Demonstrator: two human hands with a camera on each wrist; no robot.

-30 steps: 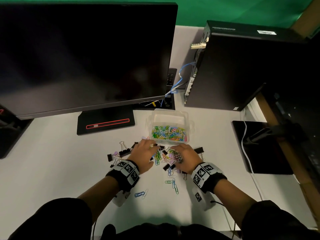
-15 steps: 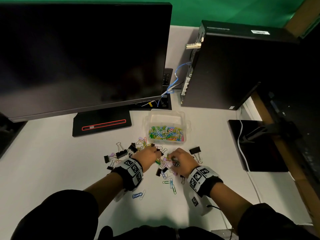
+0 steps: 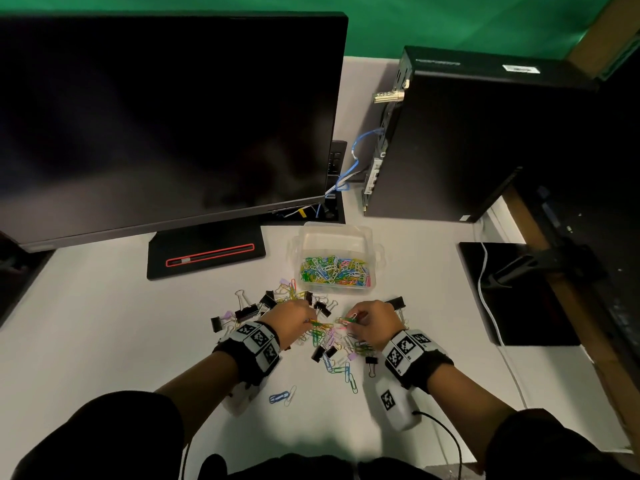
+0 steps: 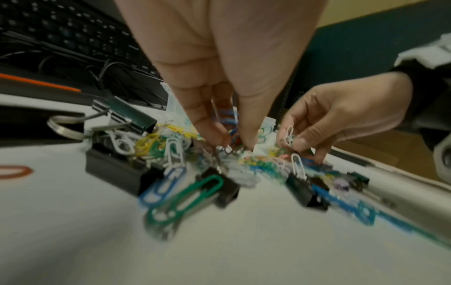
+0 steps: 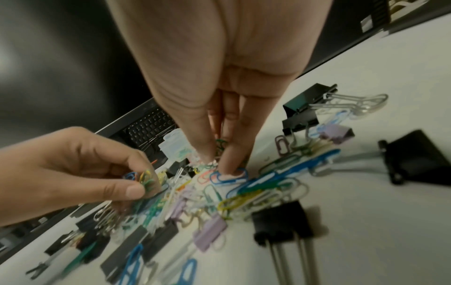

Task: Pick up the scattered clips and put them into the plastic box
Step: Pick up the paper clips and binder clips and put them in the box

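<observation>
Coloured clips point(image 3: 327, 332) between both hands point(image 3: 370, 322)

Plastic box point(image 3: 337, 237) on desk point(image 3: 104, 341), paper clips point(image 3: 335, 270) inside; scattered clips point(image 3: 329, 344) before it; monitor point(image 3: 166, 116) behind-left, computer tower point(image 3: 450, 140) behind-right.

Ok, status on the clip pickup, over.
Left hand pinching paper clips from pile. Right hand pinching clips too. Plastic box open, part filled. Black binder clips mixed in the pile.
</observation>
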